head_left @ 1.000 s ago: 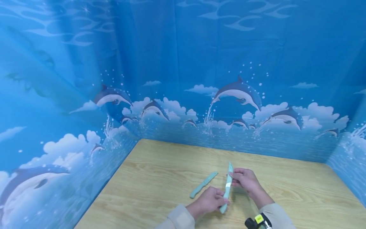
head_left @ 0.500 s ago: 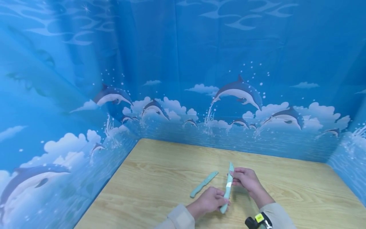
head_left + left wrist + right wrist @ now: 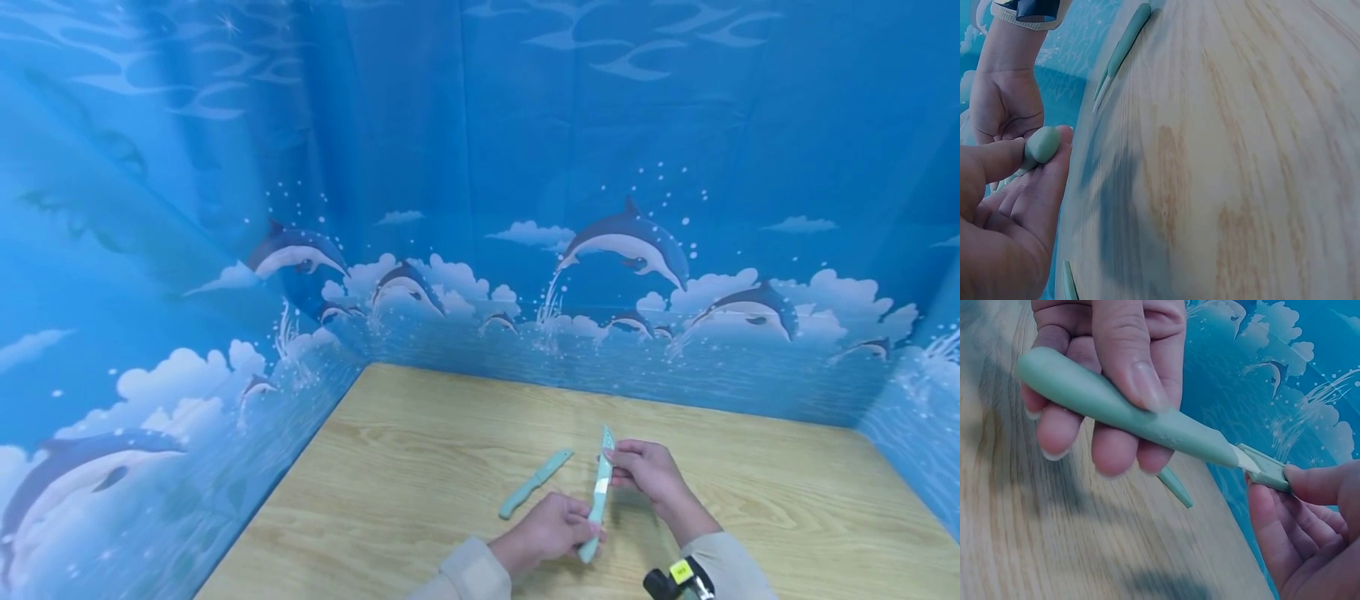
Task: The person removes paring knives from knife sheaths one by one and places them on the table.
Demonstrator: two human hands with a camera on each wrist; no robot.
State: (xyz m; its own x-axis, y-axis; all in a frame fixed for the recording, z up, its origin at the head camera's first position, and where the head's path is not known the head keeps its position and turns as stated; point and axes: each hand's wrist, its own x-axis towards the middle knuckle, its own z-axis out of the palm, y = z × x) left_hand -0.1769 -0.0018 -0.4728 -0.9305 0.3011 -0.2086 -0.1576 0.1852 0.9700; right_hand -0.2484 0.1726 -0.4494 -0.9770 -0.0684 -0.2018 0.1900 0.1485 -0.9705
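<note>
My left hand (image 3: 551,525) holds the pale green handle of a knife (image 3: 1085,387), with the thumb on one side and the fingers on the other. The knife is tilted up and away, held above the table. My right hand (image 3: 648,471) pinches the pale green sheath (image 3: 1266,470) at the far end between thumb and fingers. A short strip of bare blade (image 3: 1244,459) shows between handle and sheath; the sheath covers the tip. A second green knife (image 3: 536,483) lies on the table left of the held one, with a hole near its far end.
The wood-grain table (image 3: 420,442) is backed by a blue dolphin-print curtain (image 3: 525,167). A green-handled utensil with a slim forked-looking end (image 3: 1125,40) lies on the table; its kind is unclear. A black wrist camera with a yellow label (image 3: 680,572) sits on the right sleeve.
</note>
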